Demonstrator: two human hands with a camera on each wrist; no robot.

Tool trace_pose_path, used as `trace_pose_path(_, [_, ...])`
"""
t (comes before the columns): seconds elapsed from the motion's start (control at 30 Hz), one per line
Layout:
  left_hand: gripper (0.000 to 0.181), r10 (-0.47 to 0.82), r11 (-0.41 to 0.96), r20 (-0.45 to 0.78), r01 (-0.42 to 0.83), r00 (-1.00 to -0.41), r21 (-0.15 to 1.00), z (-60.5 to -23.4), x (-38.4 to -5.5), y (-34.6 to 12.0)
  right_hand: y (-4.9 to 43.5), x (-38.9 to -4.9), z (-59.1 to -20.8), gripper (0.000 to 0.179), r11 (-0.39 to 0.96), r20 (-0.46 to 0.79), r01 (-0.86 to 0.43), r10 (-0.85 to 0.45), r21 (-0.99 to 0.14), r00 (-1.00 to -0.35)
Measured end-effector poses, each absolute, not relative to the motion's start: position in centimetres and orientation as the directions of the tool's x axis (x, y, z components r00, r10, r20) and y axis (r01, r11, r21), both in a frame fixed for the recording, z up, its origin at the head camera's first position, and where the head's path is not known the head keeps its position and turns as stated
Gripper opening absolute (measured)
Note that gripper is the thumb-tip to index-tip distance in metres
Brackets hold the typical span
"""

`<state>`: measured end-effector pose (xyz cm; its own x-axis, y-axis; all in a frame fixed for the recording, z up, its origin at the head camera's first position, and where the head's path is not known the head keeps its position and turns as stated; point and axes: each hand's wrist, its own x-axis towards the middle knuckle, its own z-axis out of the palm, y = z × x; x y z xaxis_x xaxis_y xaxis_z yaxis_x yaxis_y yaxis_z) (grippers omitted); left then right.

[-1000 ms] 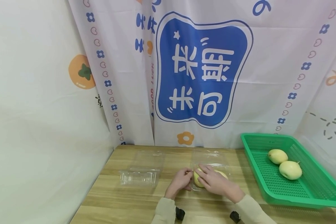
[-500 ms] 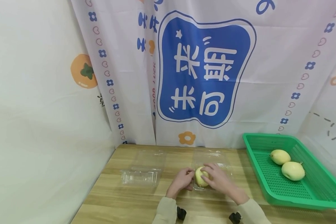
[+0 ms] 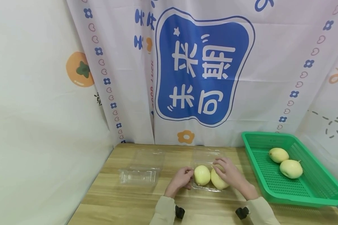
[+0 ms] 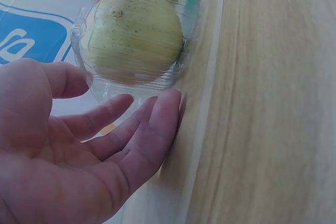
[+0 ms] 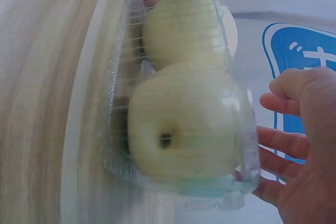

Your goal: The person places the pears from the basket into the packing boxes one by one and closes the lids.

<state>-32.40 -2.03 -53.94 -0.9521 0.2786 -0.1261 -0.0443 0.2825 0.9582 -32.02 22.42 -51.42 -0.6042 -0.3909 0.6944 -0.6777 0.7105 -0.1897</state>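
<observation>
Two pale yellow pears, a left one [image 3: 202,175] and a right one [image 3: 218,180], sit side by side in a clear plastic clamshell box [image 3: 205,188]. Its lid [image 3: 207,153] is folded back toward the curtain. My left hand [image 3: 181,179] is at the box's left end; the left wrist view has its thumb at the rim and its loosely bent fingers [image 4: 157,124] just outside the wall. Over the right pear in the head view is my right hand [image 3: 231,175]. In the right wrist view its fingers [image 5: 283,142] are spread beside the box, gripping no pear.
Another clear clamshell box [image 3: 138,177] stands with its lid up on the left of the wooden table [image 3: 124,206]. At right, a green plastic basket [image 3: 259,175] holds two more pears [image 3: 291,169]. A printed curtain [image 3: 259,106] hangs behind the table.
My right hand has moved right, from the left pear to over the right pear, uncovering the left one, which now sits with its stem end differently turned. My left hand stays at the box's left end.
</observation>
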Motion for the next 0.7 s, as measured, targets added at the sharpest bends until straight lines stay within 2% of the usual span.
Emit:
trace_pose_path(0.47, [0.037,0.287,0.300,-0.122,-0.031,-0.950,0.953,-53.6,-33.2,-2.3,23.8,-32.7,-52.1,0.013,0.765,0.645,-0.566,-0.269,-0.308,-0.715])
trace_pose_path(0.7, [0.029,0.291,0.292,-0.121,-0.032,-0.949,0.956,-53.6,-33.7,-2.2,24.7,-32.6,-52.7,0.024,0.776,0.571,-0.461,-0.161,-0.431,-0.805])
